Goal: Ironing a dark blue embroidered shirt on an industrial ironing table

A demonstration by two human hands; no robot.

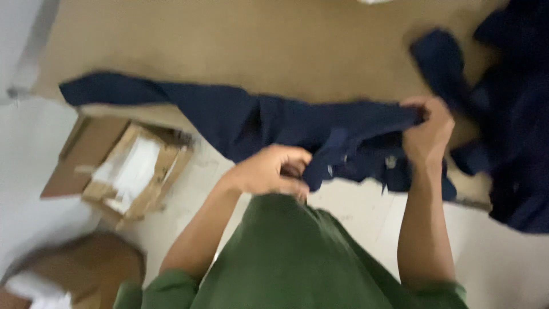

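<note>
my left hand (269, 170) pinched on the near edge of the dark blue garment (274, 123) | my right hand (428, 133) clamped on its right end | garment stretched across the brown tabletop (229, 40), near edge hanging off | more dark blue cloth (514, 114) at right | open cardboard box (123, 169) on the floor, lower left

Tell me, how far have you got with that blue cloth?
Nothing looks finished yet. In hand: the left hand and the right hand each grip the dark blue garment, which lies stretched but rumpled across the brown table. Left: that piece is not flat or folded, and a heap of dark blue cloth sits at the right, unsorted. An open cardboard box stands on the floor.
</note>
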